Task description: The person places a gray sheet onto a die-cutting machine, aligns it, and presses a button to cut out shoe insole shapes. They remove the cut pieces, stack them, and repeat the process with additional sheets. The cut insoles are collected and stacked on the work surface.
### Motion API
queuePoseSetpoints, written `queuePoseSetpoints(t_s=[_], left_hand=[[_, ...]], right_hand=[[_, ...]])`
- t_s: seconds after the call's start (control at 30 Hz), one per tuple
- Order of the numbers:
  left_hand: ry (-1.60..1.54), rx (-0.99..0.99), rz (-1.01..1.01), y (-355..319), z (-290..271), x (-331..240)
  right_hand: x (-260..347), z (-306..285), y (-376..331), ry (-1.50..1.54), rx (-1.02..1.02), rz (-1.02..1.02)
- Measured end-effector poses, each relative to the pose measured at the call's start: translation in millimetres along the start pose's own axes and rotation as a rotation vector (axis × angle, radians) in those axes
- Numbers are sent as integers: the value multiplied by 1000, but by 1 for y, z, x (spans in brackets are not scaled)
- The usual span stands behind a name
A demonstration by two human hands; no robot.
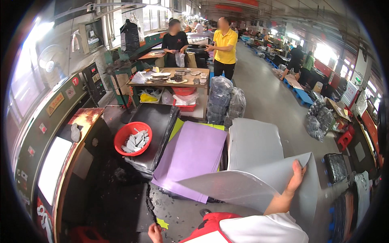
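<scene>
The curled grey sheet [243, 187], its edge pinched by the right hand [298, 176], is raised before the grey stack [255, 141]; the left hand's [154, 233] grip cannot be determined; the green machine [34, 131] bears a yellow printed warning label [55, 104] and round red numbered sticker [75, 81].

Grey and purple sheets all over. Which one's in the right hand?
The curled grey sheet, raised at the edge by the right hand; the grey stack and purple sheets behind it lie flat.
</scene>
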State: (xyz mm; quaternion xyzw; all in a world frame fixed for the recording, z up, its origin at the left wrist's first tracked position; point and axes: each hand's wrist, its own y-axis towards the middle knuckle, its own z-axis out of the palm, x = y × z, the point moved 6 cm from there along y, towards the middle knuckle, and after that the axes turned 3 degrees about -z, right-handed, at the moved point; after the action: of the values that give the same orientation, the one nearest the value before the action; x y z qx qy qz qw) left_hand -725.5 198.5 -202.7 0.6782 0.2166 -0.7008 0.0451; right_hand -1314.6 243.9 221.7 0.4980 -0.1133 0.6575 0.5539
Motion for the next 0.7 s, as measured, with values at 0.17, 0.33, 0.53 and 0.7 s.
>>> queuePoseSetpoints(t_s=[0.17,0.33,0.53,0.7], left_hand=[[117,132,491,-16,108,-286],[-465,715,1105,-116,152,-510],[-1004,1745,873,-190,184,-570],[-1061,1900,725,-201,193,-571]], right_hand=[[1,-41,20,-457,65,-683],[-20,-56,26,-178,29,-289],[1,-2,-52,-881,480,-910],[2,24,-48,-892,668,-1015]])
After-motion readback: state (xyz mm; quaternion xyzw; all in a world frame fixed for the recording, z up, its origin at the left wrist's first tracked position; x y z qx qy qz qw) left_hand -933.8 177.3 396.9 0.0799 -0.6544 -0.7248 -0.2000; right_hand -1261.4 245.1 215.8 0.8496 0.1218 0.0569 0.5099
